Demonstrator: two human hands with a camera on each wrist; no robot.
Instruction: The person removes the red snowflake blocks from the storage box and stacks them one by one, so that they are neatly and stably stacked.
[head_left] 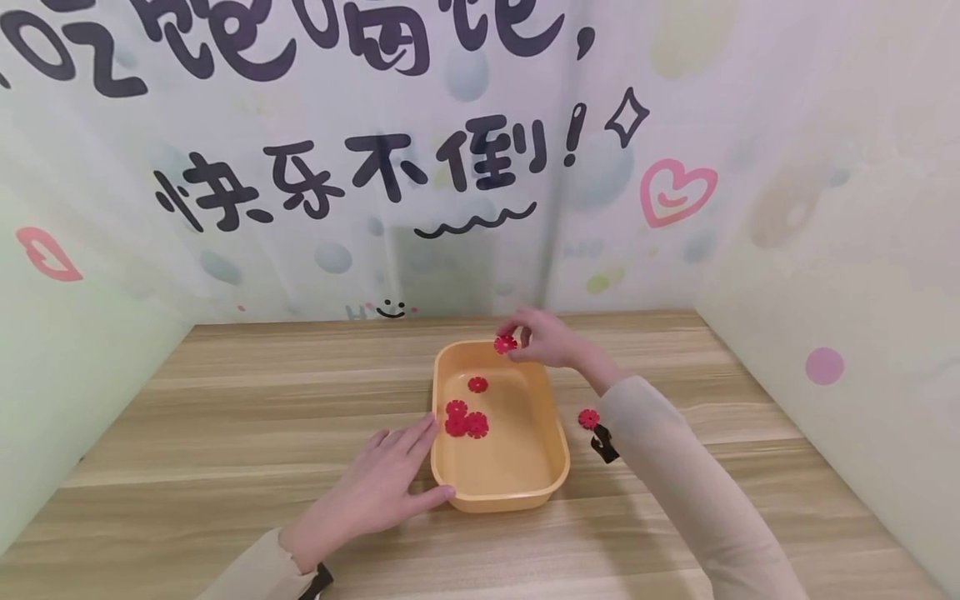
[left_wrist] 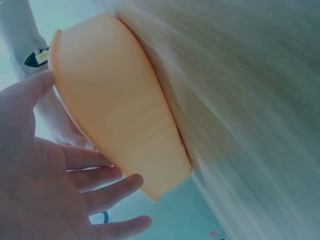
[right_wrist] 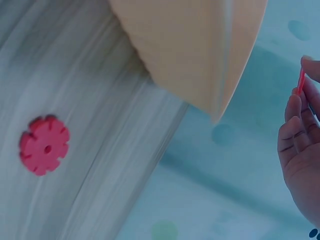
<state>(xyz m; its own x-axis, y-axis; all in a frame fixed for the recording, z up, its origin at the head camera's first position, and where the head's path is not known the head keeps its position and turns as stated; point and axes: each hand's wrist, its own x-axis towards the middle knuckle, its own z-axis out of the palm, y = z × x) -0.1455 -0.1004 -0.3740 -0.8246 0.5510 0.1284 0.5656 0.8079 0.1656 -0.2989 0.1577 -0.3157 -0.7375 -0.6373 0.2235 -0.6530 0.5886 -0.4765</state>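
Fingers (right_wrist: 293, 106) on red disc (head_left: 506, 344) (face-up)

Black lettering (head_left: 388, 167) (and a pink heart (head_left: 677, 195)) marks the pale backdrop (head_left: 480, 271).

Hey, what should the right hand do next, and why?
Probably lower the pinched red disc into the yellow bin and let go: the right hand holds it near the far rim, similar discs already lie inside, and the left hand touches the bin's side.
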